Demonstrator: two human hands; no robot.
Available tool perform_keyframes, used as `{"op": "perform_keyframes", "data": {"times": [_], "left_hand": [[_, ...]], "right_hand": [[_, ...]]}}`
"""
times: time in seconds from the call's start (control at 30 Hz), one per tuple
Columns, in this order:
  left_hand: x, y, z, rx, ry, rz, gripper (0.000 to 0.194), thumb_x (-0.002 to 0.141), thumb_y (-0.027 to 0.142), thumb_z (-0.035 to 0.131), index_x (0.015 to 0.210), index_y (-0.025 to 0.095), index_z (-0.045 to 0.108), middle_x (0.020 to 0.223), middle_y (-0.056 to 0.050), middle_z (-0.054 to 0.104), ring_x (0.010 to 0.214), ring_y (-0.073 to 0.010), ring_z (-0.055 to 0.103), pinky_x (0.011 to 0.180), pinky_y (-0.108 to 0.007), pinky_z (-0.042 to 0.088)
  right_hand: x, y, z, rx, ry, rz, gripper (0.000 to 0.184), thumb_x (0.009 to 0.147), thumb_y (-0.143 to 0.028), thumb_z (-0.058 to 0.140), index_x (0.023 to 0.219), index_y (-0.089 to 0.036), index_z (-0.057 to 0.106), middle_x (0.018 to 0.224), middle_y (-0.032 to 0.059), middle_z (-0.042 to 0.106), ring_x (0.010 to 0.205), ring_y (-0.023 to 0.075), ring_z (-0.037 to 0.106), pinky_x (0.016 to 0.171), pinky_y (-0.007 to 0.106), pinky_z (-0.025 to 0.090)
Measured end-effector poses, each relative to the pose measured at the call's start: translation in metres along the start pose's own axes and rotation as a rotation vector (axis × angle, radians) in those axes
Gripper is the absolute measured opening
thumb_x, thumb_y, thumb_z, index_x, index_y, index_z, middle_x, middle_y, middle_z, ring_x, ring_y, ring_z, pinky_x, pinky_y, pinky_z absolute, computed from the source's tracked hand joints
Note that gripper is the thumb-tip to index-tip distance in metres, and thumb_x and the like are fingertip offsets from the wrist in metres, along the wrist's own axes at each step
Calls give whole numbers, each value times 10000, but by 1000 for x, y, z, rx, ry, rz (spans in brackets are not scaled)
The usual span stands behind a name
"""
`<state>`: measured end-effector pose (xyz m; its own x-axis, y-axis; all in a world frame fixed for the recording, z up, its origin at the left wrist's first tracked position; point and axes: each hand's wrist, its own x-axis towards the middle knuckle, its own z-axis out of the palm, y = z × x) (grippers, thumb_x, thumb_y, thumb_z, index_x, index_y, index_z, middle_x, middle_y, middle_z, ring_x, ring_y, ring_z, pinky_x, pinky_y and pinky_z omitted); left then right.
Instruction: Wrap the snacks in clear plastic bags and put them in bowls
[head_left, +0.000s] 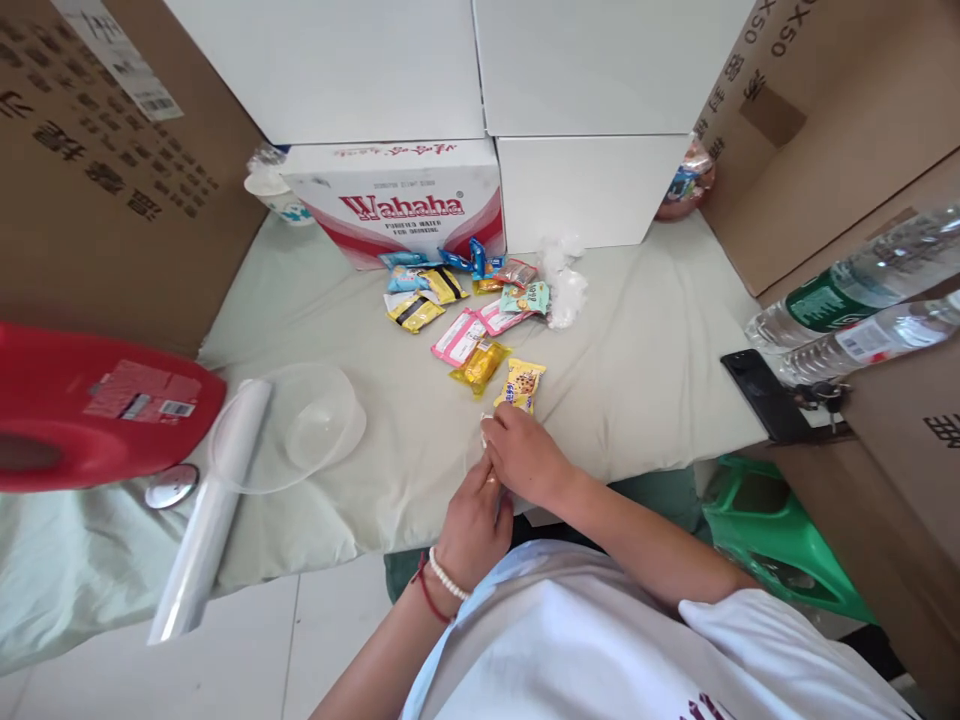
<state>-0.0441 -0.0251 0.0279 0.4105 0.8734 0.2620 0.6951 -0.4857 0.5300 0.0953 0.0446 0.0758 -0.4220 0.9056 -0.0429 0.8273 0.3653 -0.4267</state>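
Observation:
My right hand (529, 455) and my left hand (476, 515) meet at the near edge of the cloth-covered table, fingers pinched together. A small whitish bit (486, 428) shows at the fingertips; what it belongs to is hidden. Just beyond my right hand lies a yellow snack packet (523, 382), its lower end covered by the fingers; whether they touch it I cannot tell. Farther off are an orange-yellow packet (481, 368), pink-and-white packets (459, 338), a mint-green packet (525, 297), yellow-and-black packets (416, 312) and blue packets (478, 258).
Behind the packets stand a Wahaha carton (405, 205) and white boxes (577, 190). Crumpled clear plastic (564, 290) lies beside them. At left are a clear round tub (330, 425), a plastic-film roll (214, 520) and a red jug (97, 410); at right, bottles (847, 290) and a phone (765, 395).

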Motion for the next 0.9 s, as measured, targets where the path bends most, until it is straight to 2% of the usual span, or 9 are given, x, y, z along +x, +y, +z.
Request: {"op": "perform_keyframes", "data": {"times": [0.17, 0.27, 0.37, 0.43, 0.5, 0.6, 0.77, 0.83, 0.9], "left_hand": [[-45, -17, -54, 114, 221, -91, 580, 948, 154, 528, 1510, 276, 451, 1454, -134, 613, 1421, -289, 525, 1131, -531, 488], [-49, -50, -87, 443, 465, -269, 617, 912, 267, 667, 1493, 236, 463, 1491, -191, 573, 1522, -380, 375, 1204, -679, 303], [-44, -96, -112, 600, 473, -411, 539, 898, 376, 690, 1392, 198, 568, 1441, -216, 611, 1497, -438, 394, 1212, -762, 126], [-42, -120, -123, 571, 418, -385, 252, 945, 324, 597, 1152, 219, 695, 1181, -161, 746, 1281, -402, 618, 1185, -741, 228], [-41, -129, -129, 514, 386, -300, 193, 961, 268, 535, 1002, 231, 719, 1038, -123, 773, 1074, -341, 709, 1124, -648, 392], [-41, -104, -128, 414, 302, -113, 210, 948, 215, 526, 1038, 253, 712, 1061, -86, 770, 1021, -282, 709, 1067, -521, 488], [-27, -21, -96, 281, 51, 112, 336, 937, 73, 468, 1093, 275, 686, 1042, -37, 769, 1038, -220, 695, 1095, -472, 440], [-19, 2, -79, 245, -34, 152, 339, 953, 51, 446, 1079, 260, 682, 1017, -38, 768, 1039, -207, 690, 1102, -469, 426], [-14, 16, -64, 230, -101, 192, 290, 978, 74, 462, 1077, 239, 679, 997, -45, 764, 1038, -206, 684, 1099, -474, 428]], "right_hand": [[-18, 9, 22, -20, 134, -37, 425, 925, -469, 722, 1186, -150, 621, 1201, 184, 574, 1073, 323, 519, 931, 470, 496], [-19, 10, 31, -89, 147, 0, 509, 882, -409, 783, 1280, -152, 599, 1270, 204, 558, 1078, 338, 519, 899, 476, 512], [-14, 5, 33, -120, 158, 36, 344, 952, -286, 675, 1264, -149, 624, 1240, 206, 576, 1067, 336, 525, 890, 482, 525], [-13, 4, 28, -120, 177, 33, 279, 987, -191, 561, 1252, -148, 639, 1213, 208, 594, 1046, 325, 534, 897, 487, 532], [-16, 11, 19, -85, 233, 43, 317, 989, -121, 481, 1256, -151, 650, 1236, 212, 607, 1058, 317, 551, 919, 491, 539], [-30, 37, -9, 103, 371, 77, 347, 1002, -137, 444, 1271, -176, 660, 1273, 182, 648, 1134, 301, 597, 995, 491, 537], [-43, 71, -81, 574, 586, 142, 306, 1048, -364, 484, 1276, -254, 656, 1155, 54, 733, 1027, 223, 700, 917, 395, 580], [-36, 65, -100, 608, 495, 52, 310, 1054, -364, 471, 1272, -250, 660, 1129, 39, 736, 985, 202, 707, 878, 354, 573], [-22, 51, -101, 516, 233, -84, 298, 1050, -265, 438, 1203, -231, 691, 1087, 29, 746, 952, 179, 704, 856, 312, 553]]}}
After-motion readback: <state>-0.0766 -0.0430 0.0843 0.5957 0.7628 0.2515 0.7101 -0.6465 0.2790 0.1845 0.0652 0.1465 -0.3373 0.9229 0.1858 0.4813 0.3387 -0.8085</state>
